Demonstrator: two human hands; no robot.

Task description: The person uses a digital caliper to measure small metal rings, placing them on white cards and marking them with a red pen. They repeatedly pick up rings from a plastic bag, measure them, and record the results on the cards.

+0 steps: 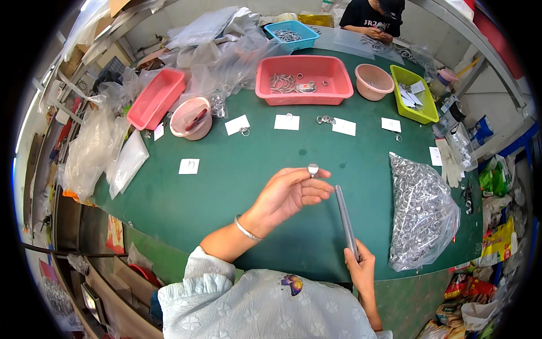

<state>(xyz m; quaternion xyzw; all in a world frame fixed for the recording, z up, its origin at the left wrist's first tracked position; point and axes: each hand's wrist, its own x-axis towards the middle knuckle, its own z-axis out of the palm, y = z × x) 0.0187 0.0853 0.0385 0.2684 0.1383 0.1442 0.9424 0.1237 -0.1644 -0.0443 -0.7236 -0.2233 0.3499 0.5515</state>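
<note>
Between the thumb and forefinger of my left hand (282,198) is a silver ring (313,169) with a flat top, held up over the table. My right hand (360,263) grips the lower end of a grey tapered ring mandrel (345,220), which points up and away from me. Its thin tip stands just right of my left fingers, apart from the ring. To the right lies a large clear bag (420,217) packed with silver rings. White paper slips form a row farther off, with small rings (325,120) by some of them.
Beyond the slips stand a pink tray (305,100) with rings, pink bowls (374,82), a green basket (433,116), and a blue basket (307,45). Plastic bags (84,161) crowd the left edge. A glove (449,164) lies at right. Across the table sits a person (361,14).
</note>
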